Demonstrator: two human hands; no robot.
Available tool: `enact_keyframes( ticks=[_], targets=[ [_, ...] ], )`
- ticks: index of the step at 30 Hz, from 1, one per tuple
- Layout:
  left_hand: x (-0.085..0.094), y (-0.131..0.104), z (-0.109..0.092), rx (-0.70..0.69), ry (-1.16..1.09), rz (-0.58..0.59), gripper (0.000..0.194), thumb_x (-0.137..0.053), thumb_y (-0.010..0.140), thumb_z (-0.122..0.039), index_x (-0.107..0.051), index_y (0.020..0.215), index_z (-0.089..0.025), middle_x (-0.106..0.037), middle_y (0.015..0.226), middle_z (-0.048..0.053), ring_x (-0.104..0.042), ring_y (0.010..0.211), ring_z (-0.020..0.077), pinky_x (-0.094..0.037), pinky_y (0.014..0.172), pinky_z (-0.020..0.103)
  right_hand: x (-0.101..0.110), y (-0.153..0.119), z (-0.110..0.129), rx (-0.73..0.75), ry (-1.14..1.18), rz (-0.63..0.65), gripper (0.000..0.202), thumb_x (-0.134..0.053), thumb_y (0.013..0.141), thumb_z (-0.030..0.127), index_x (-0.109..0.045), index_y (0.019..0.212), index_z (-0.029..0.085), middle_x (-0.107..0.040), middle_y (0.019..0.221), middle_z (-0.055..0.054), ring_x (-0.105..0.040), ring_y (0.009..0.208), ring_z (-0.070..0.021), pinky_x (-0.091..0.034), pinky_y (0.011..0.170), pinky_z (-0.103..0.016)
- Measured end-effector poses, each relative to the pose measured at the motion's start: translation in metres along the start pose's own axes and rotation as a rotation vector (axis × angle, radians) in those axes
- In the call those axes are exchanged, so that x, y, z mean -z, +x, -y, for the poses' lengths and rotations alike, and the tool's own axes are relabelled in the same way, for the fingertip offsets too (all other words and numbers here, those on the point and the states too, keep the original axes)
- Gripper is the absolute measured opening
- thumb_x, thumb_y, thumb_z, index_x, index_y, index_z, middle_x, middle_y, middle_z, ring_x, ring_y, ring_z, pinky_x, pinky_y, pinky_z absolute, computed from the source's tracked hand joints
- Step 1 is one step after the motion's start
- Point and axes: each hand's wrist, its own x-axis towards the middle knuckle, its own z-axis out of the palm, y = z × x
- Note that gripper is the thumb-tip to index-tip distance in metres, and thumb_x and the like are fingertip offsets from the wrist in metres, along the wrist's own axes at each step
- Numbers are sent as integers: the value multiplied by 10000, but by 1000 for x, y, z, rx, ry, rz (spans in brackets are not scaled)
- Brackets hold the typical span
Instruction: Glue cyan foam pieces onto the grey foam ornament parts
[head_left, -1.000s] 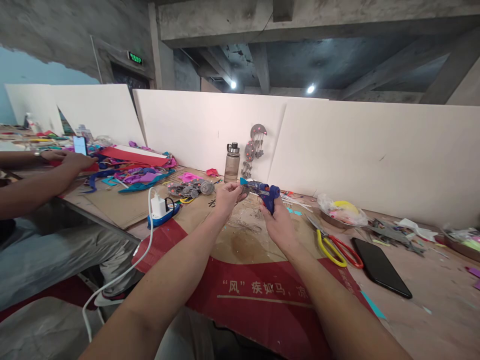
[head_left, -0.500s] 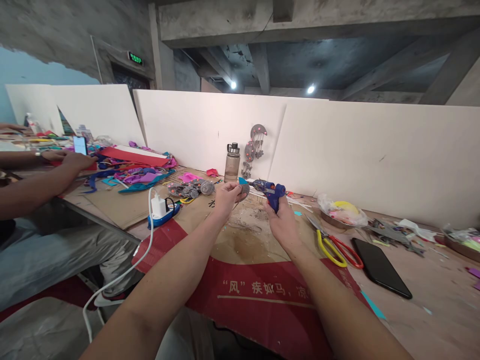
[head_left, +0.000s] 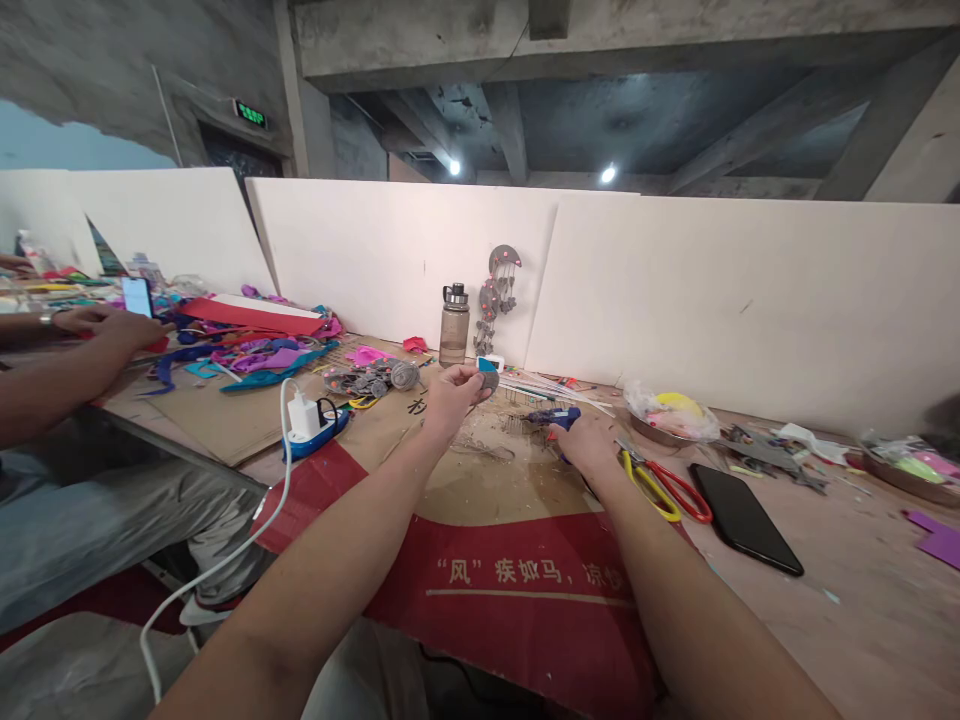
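Pinching grey-and-blue piece (head_left: 490, 381) in L hand (head_left: 451, 394), thumb vs. fingers, up over cardboard (head_left: 510, 490), same as a sec ago. Just lowered blue glue gun (head_left: 553, 417) in R hand (head_left: 589, 445), gripped, approx. down to table (head_left: 862, 620) (can't tell if touching); moved off piece, so prob. pausing w/ glue. Aiming nozzle L, w/ long axis near level, crosswise. Farther out: bottle (head_left: 454, 335) beyond L hand, black phone (head_left: 745, 520) to R.

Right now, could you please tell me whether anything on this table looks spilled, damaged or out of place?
The cardboard sheet below the left hand is littered with pale bits and has a darker patch, perhaps a stain. The white cable droops off the table, where it could snag.
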Motion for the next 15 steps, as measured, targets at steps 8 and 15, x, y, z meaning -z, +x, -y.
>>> enact_keyframes(
  ticks=[8,15],
  targets=[
    [-2,-10,5,-334,396,58,38,-743,674,-162,-729,685,-196,-673,675,-6,-580,651,118,-439,654,200,-40,-23,64,-77,511,197,307,-616,694,381,-411,873,238,-633,898,-10,-608,866,-166,-480,847,-350],
    [-7,-20,-1,-360,478,79,51,-715,711,-185,-745,747,-206,-700,736,5,-607,705,133,-475,701,215,-47,-36,83,-308,923,314,455,-698,611,314,-380,930,253,-573,748,79,-522,591,-93,-483,671,-279]
  ],
)
